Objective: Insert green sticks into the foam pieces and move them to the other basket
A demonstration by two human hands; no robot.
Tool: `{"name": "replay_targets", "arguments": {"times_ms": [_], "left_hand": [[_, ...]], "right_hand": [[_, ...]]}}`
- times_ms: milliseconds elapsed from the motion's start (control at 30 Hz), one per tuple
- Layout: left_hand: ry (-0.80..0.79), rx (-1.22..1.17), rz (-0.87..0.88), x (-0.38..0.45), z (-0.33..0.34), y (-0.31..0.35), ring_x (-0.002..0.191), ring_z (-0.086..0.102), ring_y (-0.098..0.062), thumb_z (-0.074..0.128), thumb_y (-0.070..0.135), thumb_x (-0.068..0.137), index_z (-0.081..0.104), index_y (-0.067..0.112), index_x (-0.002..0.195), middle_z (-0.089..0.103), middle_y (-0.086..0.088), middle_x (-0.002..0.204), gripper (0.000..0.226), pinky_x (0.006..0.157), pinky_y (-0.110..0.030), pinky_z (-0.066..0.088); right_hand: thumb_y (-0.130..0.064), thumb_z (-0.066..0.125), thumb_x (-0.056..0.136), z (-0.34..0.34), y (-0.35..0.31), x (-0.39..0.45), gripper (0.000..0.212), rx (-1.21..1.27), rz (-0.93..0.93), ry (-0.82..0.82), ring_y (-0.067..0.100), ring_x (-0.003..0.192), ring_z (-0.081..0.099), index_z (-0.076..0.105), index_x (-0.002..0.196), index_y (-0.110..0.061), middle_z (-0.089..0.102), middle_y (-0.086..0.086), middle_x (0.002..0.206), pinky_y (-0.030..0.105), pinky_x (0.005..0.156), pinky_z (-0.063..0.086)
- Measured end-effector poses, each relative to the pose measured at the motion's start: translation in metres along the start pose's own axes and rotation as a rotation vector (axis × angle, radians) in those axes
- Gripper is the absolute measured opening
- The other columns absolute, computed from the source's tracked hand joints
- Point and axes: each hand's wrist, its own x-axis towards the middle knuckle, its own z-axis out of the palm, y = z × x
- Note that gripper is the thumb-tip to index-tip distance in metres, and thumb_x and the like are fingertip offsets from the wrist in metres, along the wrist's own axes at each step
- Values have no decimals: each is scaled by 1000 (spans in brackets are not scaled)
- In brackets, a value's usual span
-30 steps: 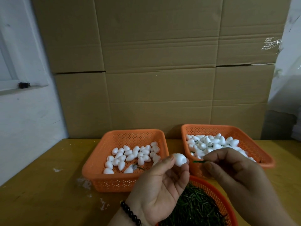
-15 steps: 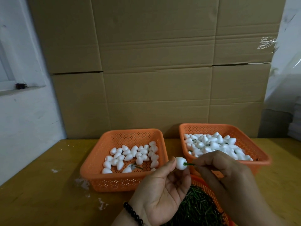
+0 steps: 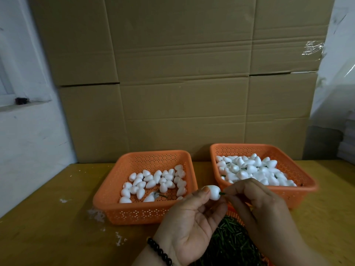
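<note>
My left hand [image 3: 189, 221] pinches a white egg-shaped foam piece [image 3: 212, 191] between thumb and fingertips. My right hand [image 3: 257, 214] pinches a short green stick [image 3: 222, 193] whose tip is inside the right end of that foam piece; only a small stub shows. The left orange basket [image 3: 134, 212] holds several plain foam pieces. In the right orange basket [image 3: 299, 175] lies a heap of foam pieces, some with green sticks showing. A round orange basket of green sticks [image 3: 230, 244] sits under my hands, mostly hidden.
The baskets stand on a yellow wooden table [image 3: 48, 227] with white foam crumbs [image 3: 96, 215] near the left basket. A wall of cardboard boxes [image 3: 182, 83] rises right behind the baskets. A white wall [image 3: 28, 131] bounds the left side.
The green stick has gone from apart from the foam piece to pushed deep into it. My right hand moved left against the foam; my left hand held it nearly still.
</note>
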Motion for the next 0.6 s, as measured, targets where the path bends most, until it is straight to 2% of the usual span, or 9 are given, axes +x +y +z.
{"name": "replay_targets", "arguments": {"times_ms": [133,600], "left_hand": [[3,-16,13,1,0,-1,75,71,-27,65,-1,71,63,-6,97,69,-23,90,27,62,-36,60],[0,-1,59,1,0,-3,72,72,-24,67,-1,69,63,-4,97,71,-20,87,29,63,-34,60]], "right_hand": [[-11,68,75,2,0,0,10,20,12,22,-5,77,60,68,83,-17,63,-16,82,6,65,45],[-16,72,81,3,0,-1,10,47,59,17,-7,81,61,66,84,-23,64,-20,84,3,68,44]]}}
